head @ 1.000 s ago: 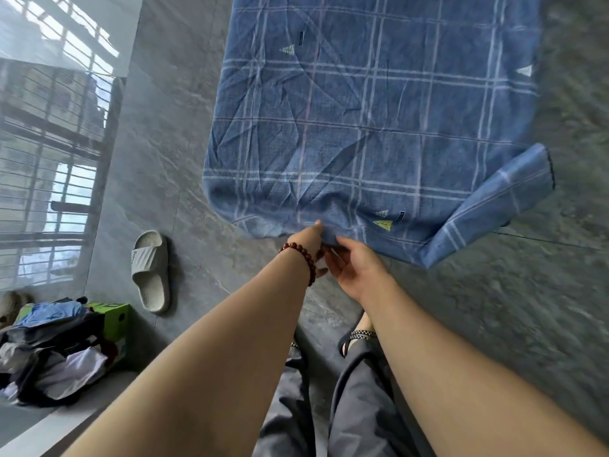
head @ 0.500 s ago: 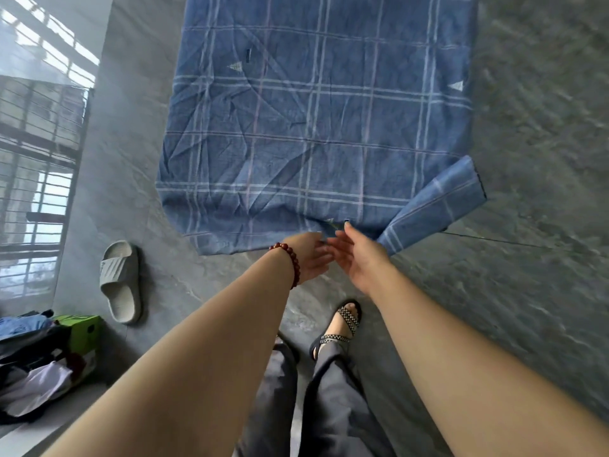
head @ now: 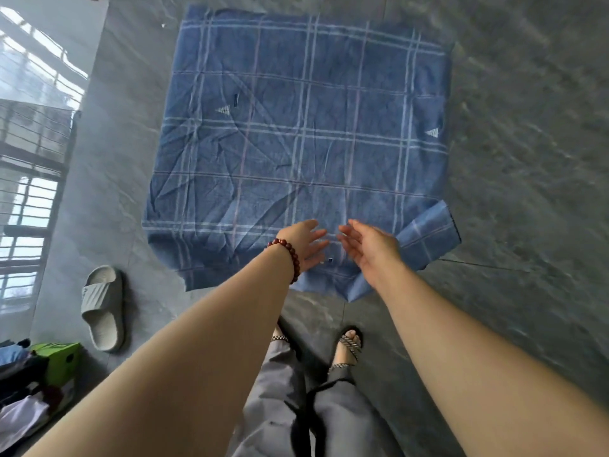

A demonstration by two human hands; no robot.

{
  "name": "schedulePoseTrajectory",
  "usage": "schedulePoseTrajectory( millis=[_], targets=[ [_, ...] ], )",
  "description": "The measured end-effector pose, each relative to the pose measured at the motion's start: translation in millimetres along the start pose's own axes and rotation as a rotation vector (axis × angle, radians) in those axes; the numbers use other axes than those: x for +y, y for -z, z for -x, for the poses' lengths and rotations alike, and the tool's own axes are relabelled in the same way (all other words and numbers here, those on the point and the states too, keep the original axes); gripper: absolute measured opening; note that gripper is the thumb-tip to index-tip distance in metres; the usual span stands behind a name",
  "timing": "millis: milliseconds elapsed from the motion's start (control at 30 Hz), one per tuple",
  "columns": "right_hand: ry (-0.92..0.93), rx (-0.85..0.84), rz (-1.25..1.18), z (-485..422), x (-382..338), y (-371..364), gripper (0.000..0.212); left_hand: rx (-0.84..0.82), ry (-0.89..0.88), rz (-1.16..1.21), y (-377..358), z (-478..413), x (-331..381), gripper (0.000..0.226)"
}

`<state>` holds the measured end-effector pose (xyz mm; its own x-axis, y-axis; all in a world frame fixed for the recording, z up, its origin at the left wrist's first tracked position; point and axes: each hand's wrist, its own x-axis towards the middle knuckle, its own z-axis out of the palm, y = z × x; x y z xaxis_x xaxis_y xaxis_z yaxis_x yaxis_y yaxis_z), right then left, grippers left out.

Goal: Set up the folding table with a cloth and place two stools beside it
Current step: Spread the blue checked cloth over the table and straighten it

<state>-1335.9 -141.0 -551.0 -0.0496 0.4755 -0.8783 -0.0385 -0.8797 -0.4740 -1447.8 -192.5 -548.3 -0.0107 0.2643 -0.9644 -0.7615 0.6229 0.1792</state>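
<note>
A blue checked cloth (head: 296, 133) lies spread over the folding table, hiding it fully; its edges hang down on the near and left sides. The near right corner flap (head: 428, 235) sticks out to the right. My left hand (head: 304, 244), with a red bead bracelet on the wrist, hovers over the cloth's near edge with fingers straight. Beside it, my right hand (head: 370, 244) is likewise spread, palm turned inward, holding nothing. No stools are in view.
A grey slipper (head: 102, 308) lies on the stone floor to the left. A green box (head: 61, 356) and a pile of clothes (head: 23, 400) sit at the bottom left by a glass wall. My sandalled feet (head: 346, 346) stand just before the table.
Both hands pinched the cloth's near edge one second ago; they have since let go and spread their fingers. The view has pulled back, showing the whole cloth.
</note>
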Motion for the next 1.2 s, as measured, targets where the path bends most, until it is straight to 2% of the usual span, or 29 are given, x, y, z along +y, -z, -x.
schedulePoseTrajectory(
  millis=[233,333,400,500,533,600,667,700,767,867,933,1067,1200],
  targets=[
    [-0.036,-0.042,0.069,-16.6,-30.8,0.6,0.015,0.03,-0.024,0.125,-21.8,-2.3,5.5,0.034],
    [0.017,-0.109,0.204,-27.0,-46.6,9.2,0.017,0.102,-0.072,0.14,-44.7,-2.8,0.2,0.019],
    [0.172,-0.177,0.558,-36.3,-59.7,25.9,0.019,0.11,-0.08,0.153,-68.4,-1.9,-6.6,0.013],
    [0.585,-0.305,1.338,-43.6,-86.5,62.3,0.015,0.114,-0.074,0.164,-104.7,-5.5,-21.1,0.023],
    [0.649,-0.361,1.482,-44.5,-96.1,74.1,0.019,0.115,-0.07,0.16,-116.5,-6.5,-27.1,0.021],
    [0.663,-0.453,1.637,-45.4,-112.3,94.4,0.026,0.115,-0.086,0.191,-137.7,-9.6,-35.5,0.017],
    [0.653,-0.507,1.703,-46.6,-120.1,105.0,0.028,0.145,-0.161,0.134,-150.5,-16.2,-41.8,0.015],
    [0.657,-0.521,1.72,-48.8,-121.0,107.6,0.028,0.178,-0.209,0.028,-153.4,-20.6,-45.8,0.024],
    [0.674,-0.499,1.767,-51.5,-120.8,109.2,0.03,0.274,-0.3,-0.229,-155.6,-25.1,-55.4,0.037],
    [0.701,-0.447,1.885,-57.4,-122.4,109.3,0.033,0.333,-0.388,-0.505,-156.5,-32.0,-70.7,0.036],
    [0.67,-0.426,1.901,-63.1,-123.6,109.8,0.031,0.335,-0.41,-0.601,-155.3,-39.2,-78.3,0.039],
    [0.507,-0.362,1.855,-83.1,-127.7,118.1,0.021,0.346,-0.396,-0.57,-161.7,-54.5,-82.2,0.036],
    [0.341,-0.535,1.738,-99.3,-134.0,139.6,0.017,0.477,-0.347,-0.346,-186.0,-67.7,-79.2,0.024]
  ],
)
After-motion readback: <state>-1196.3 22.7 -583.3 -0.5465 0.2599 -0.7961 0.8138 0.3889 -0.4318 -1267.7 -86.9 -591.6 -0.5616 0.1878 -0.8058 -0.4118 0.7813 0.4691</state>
